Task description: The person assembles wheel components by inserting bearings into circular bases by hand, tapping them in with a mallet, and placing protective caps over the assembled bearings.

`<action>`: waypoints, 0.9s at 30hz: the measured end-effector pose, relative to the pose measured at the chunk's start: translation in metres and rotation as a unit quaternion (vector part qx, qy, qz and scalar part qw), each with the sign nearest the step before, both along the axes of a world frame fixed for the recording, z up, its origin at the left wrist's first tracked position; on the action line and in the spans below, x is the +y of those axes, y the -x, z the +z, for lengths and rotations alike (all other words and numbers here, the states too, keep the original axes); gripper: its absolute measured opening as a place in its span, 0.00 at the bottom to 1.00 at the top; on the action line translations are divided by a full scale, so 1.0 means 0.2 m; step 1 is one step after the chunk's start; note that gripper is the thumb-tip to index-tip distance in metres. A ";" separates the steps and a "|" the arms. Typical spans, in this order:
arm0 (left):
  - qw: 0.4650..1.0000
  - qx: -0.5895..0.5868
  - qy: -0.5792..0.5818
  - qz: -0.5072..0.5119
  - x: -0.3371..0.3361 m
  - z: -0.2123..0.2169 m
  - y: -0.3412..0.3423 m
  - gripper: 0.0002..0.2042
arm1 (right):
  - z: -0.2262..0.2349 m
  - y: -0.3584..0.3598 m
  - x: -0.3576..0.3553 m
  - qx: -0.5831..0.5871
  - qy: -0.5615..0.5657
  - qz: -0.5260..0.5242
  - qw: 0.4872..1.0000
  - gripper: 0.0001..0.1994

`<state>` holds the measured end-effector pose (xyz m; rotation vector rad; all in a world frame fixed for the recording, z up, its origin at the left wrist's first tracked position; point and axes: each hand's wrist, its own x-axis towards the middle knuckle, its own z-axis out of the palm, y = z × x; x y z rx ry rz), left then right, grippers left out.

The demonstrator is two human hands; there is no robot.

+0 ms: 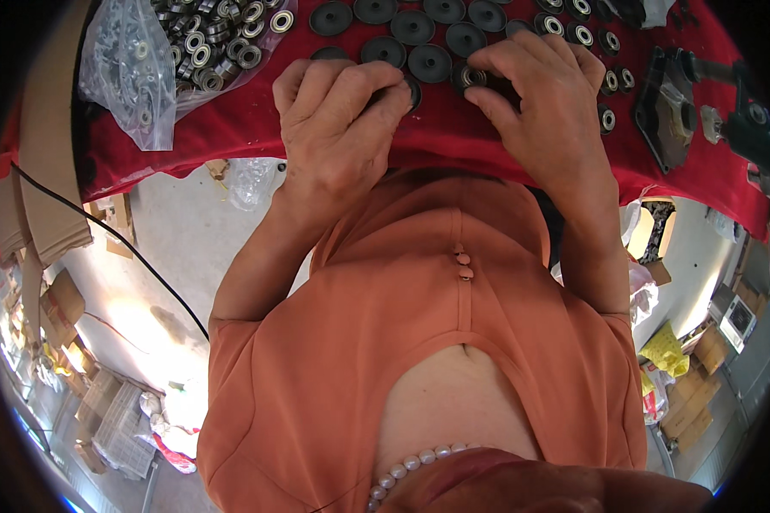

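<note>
My left hand is closed at the near edge of the red-covered table, its fingers around a dark grey disc of which only the rim shows. To its right, my right hand pinches a ball bearing between thumb and fingers; the hand hides part of it. Just beyond both hands lie several dark grey round discs with raised centres, such as this disc. Several loose ball bearings are spread beside and beyond my right hand.
At the far left, a clear plastic bag lies beside a heap of bearings. A dark metal fixture with a lever stands at the right on the red cloth. A black cable hangs at the left, near cardboard.
</note>
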<state>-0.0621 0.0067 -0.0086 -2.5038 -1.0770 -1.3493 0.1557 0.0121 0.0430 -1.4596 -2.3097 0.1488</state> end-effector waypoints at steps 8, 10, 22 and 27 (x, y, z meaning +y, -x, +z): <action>0.997 0.026 0.066 -0.020 -0.04 0.03 0.03 0.12 | -0.02 -0.01 0.00 -0.009 -0.028 0.008 1.000 0.10; 0.996 0.027 0.078 -0.016 -0.05 0.04 0.03 0.10 | -0.02 0.00 0.00 -0.004 -0.026 0.005 1.000 0.10; 0.997 -0.042 0.052 -0.035 -0.09 -0.04 0.01 0.12 | -0.04 -0.01 -0.02 0.012 -0.036 -0.004 0.999 0.10; 0.997 -0.031 0.058 -0.043 -0.12 -0.08 0.03 0.13 | -0.06 0.00 -0.03 0.029 -0.054 -0.007 0.998 0.09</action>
